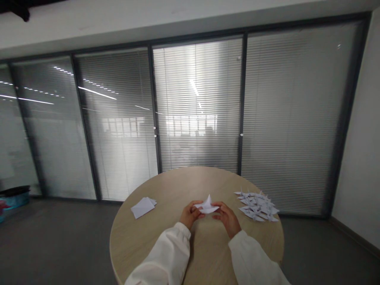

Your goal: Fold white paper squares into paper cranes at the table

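Observation:
A white folded paper crane (207, 206), one point of it sticking up, is held just above the table between my two hands. My left hand (190, 213) pinches its left side, fingers curled over the paper. On the right side, my right hand (227, 217) grips the other end between thumb and fingers. To the right lies a pile of finished-looking white paper cranes (258, 206), their thin points sticking out. A small stack of flat white paper sheets (143, 207) rests to the left of my hands.
The round light-wood table (196, 180) has a curved edge on all sides. Behind it stands a glass partition with blinds (197, 99) in dark frames. A blue container with a dark rim (16, 196) sits on the grey floor at far left.

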`<move>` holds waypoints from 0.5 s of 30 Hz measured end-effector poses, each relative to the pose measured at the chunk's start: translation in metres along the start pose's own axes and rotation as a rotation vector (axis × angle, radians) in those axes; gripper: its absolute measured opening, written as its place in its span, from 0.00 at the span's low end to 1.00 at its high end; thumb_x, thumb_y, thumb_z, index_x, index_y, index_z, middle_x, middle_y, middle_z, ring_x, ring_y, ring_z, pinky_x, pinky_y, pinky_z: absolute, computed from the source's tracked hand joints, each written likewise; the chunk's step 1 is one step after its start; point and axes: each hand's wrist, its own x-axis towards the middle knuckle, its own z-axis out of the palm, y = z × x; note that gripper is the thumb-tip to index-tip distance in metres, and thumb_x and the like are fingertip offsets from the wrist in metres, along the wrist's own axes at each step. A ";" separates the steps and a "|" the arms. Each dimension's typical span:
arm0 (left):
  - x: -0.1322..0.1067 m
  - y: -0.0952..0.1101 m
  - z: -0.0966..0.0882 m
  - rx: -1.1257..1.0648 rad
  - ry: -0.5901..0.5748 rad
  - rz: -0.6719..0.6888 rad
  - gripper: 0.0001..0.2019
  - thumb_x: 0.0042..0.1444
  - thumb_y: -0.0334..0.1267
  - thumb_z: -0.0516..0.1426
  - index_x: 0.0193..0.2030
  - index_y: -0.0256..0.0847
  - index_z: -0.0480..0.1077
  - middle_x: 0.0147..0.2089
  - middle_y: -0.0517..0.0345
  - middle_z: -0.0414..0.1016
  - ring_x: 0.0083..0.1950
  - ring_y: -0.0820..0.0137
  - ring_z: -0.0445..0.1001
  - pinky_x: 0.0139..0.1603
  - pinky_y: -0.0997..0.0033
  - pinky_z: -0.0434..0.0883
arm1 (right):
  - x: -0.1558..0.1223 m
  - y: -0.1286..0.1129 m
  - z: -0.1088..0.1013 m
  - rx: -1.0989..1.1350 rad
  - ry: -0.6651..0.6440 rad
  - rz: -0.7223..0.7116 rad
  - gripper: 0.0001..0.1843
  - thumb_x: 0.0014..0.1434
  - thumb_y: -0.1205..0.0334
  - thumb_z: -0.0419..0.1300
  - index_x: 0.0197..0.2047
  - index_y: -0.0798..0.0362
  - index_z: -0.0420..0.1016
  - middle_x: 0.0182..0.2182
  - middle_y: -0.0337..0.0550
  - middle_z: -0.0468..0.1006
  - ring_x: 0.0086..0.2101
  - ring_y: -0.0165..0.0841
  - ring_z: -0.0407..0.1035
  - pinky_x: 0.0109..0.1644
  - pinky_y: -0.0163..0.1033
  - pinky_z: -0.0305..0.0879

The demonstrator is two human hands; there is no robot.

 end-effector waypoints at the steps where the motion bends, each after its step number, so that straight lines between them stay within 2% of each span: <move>1: 0.000 0.000 0.000 -0.009 -0.001 -0.003 0.21 0.33 0.39 0.64 0.37 0.37 0.67 0.26 0.62 0.72 0.30 0.73 0.71 0.34 0.72 0.70 | 0.000 -0.001 0.000 0.002 -0.014 0.004 0.16 0.49 0.52 0.52 0.37 0.52 0.71 0.35 0.43 0.73 0.37 0.36 0.67 0.36 0.38 0.65; 8: 0.001 0.000 -0.001 0.009 0.042 -0.017 0.26 0.32 0.40 0.64 0.42 0.38 0.64 0.31 0.57 0.74 0.32 0.69 0.74 0.33 0.70 0.70 | 0.000 -0.002 0.003 -0.225 0.066 0.003 0.16 0.42 0.52 0.61 0.34 0.52 0.73 0.32 0.43 0.75 0.36 0.37 0.68 0.36 0.38 0.66; 15: 0.001 -0.001 0.001 0.001 0.057 -0.031 0.29 0.34 0.38 0.63 0.46 0.40 0.59 0.31 0.57 0.74 0.30 0.69 0.75 0.32 0.72 0.70 | 0.001 -0.003 0.001 -0.356 0.150 -0.031 0.16 0.40 0.52 0.63 0.30 0.55 0.74 0.27 0.42 0.77 0.30 0.35 0.70 0.35 0.38 0.66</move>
